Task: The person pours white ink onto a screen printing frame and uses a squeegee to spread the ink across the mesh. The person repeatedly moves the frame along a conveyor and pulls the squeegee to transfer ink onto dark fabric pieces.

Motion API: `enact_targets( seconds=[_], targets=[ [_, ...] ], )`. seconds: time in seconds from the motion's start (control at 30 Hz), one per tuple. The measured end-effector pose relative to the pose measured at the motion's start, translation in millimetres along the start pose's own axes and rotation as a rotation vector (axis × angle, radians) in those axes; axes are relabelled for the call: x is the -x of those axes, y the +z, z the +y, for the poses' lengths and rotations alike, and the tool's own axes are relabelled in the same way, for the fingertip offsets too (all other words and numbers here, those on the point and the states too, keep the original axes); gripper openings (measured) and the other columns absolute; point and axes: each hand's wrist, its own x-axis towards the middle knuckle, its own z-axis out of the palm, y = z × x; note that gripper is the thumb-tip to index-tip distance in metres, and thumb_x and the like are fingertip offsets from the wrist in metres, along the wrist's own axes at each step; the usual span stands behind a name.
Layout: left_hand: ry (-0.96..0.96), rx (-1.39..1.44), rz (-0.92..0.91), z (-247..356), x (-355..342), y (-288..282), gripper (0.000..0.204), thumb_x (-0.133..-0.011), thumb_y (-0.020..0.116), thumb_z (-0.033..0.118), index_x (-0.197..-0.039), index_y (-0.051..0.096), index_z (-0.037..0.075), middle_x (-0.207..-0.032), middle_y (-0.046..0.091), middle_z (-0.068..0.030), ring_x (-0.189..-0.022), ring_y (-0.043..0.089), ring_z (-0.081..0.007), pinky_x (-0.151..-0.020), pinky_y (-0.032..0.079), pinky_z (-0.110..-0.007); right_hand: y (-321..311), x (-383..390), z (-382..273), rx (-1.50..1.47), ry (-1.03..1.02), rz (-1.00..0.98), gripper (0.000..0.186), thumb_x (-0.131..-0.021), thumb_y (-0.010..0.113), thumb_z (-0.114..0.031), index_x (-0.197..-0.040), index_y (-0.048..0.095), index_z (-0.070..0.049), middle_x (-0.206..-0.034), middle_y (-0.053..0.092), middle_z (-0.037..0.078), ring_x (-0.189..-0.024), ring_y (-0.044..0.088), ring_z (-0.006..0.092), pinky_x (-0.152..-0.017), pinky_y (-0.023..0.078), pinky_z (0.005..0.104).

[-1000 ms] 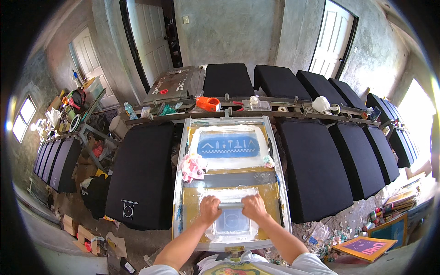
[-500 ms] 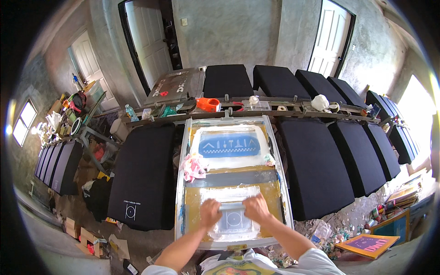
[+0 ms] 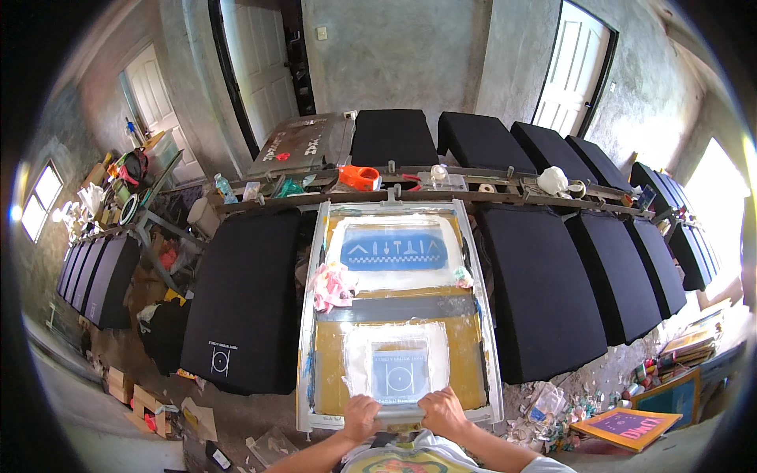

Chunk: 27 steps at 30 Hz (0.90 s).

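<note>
My left hand and my right hand are closed round the two ends of a squeegee. It lies across the near end of a screen-printing frame. Just beyond the squeegee, a small pale stencil with a circle design shows in the mesh, bordered by white ink. Farther up the frame is a blue stencil with light shapes and a checkered strip. A crumpled pink and white rag lies by the left rail, and a smaller wad by the right.
Black cloth-covered boards flank the frame, one with a white print at left and a plain one at right. Behind runs a metal rail holding an orange tape dispenser. An orange-edged screen lies among scraps at lower right.
Both hands have pulled the squeegee toward me, from over the small stencil to the frame's near edge. The circle design is now more exposed.
</note>
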Motion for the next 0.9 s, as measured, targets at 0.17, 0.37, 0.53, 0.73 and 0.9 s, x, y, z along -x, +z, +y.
enact_targets(
  seconds=[0.17,0.37,0.53,0.73,0.9],
  targets=[
    [0.028,-0.137,0.090,-51,-87,7,0.020,-0.059,0.066,0.006,-0.079,0.060,0.007,-0.076,0.060,-0.0115,-0.075,0.060,-0.0343,-0.067,0.048,-0.047,-18,-88,37,0.155,-0.025,0.105,0.007,-0.061,0.067,-0.004,-0.067,0.065,-0.007,-0.071,0.068,0.012,-0.071,0.068,0.0319,-0.071,0.052,0.0466],
    [0.012,-0.170,0.140,-90,-126,32,0.023,-0.056,0.064,0.002,-0.078,0.057,0.005,-0.077,0.059,-0.0127,-0.078,0.059,-0.0360,-0.067,0.048,-0.046,0,-130,71,0.092,0.055,0.254,0.016,-0.062,0.068,0.000,-0.077,0.071,-0.004,-0.081,0.071,0.015,-0.083,0.068,0.0344,-0.078,0.052,0.0474],
    [0.068,-0.150,0.073,-34,-33,19,0.028,-0.058,0.070,0.010,-0.084,0.062,0.006,-0.079,0.060,-0.0115,-0.073,0.060,-0.0341,-0.065,0.048,-0.047,19,-30,30,0.055,0.050,0.106,0.023,-0.063,0.072,-0.004,-0.085,0.071,-0.005,-0.089,0.071,0.011,-0.087,0.066,0.0311,-0.082,0.049,0.0449],
    [-0.026,-0.090,0.030,4,-11,3,0.025,-0.058,0.070,0.010,-0.082,0.062,0.006,-0.078,0.060,-0.0115,-0.074,0.059,-0.0328,-0.064,0.048,-0.046,-3,-11,10,-0.011,0.002,-0.013,0.020,-0.061,0.070,-0.003,-0.081,0.072,-0.006,-0.084,0.072,0.011,-0.083,0.069,0.0284,-0.078,0.052,0.0435],
    [-0.036,-0.164,0.075,-61,-100,13,0.023,-0.059,0.065,-0.001,-0.079,0.057,0.005,-0.080,0.059,-0.0127,-0.081,0.060,-0.0352,-0.068,0.049,-0.047,-13,-106,55,0.123,-0.051,0.148,0.015,-0.065,0.066,-0.003,-0.077,0.072,-0.008,-0.079,0.072,0.011,-0.076,0.069,0.0296,-0.072,0.052,0.0457]
  ],
)
